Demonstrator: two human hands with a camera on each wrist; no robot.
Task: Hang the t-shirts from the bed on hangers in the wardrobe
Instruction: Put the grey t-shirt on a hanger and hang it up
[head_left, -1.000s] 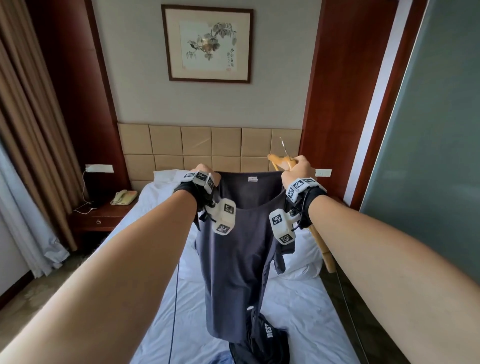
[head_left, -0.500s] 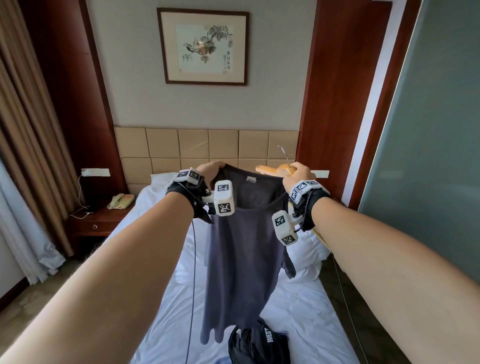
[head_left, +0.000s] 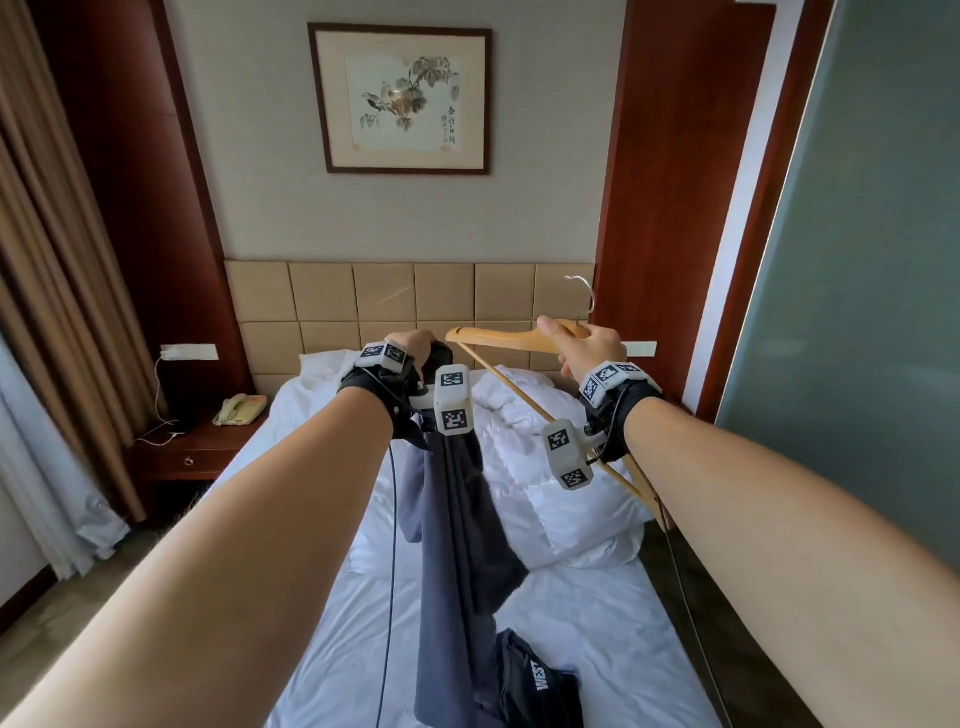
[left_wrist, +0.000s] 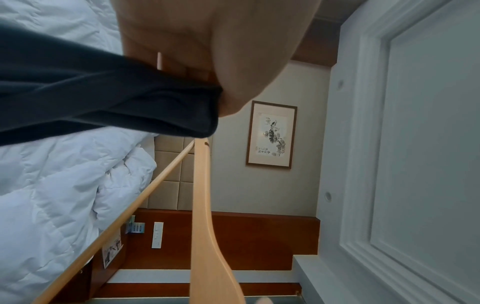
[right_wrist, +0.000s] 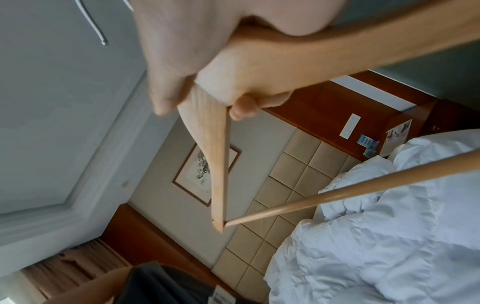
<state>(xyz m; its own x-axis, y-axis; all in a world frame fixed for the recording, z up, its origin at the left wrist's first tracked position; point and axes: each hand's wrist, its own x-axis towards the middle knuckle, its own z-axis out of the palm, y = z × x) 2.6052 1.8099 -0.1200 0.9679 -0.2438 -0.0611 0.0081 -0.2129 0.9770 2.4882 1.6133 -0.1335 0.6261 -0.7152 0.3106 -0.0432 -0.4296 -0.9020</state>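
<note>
While the grey shirt (head_left: 452, 525) hung bunched from the left hand (head_left: 410, 345), its top edge was pinched in curled fingers (left_wrist: 241, 88) and its tail reached down to the sheet near the foot edge of the bed (head_left: 597, 623). The cloth hung as a narrow rope, not spread, so the neck opening could not be made out. Just beside that fist lay the near tip of the hanger (head_left: 509, 340); the wrist view suggested the tip sat close under the gripped cloth, though whether they touched I cannot tell.

The right hand (head_left: 592, 348) held the hanger by its middle, fingers and thumb wrapped round the wood below the hook (head_left: 584, 293), with the bar (head_left: 545, 415) slanting back under the wrist.

By my judgement the step in hand was threading the hanger into the shirt. Doing it well would call for finding the collar first and opening it with the left fingers, then feeding one arm of the hanger in through the neck, tilting it so the second arm follows. Pushing into a bunched fold would likely catch a sleeve instead.

A second, black shirt (head_left: 535, 680) lay crumpled at the foot edge, not yet hung. Beyond were the quilt (head_left: 550, 467), the headboard (head_left: 363, 296) and a framed picture (head_left: 400, 98).
</note>
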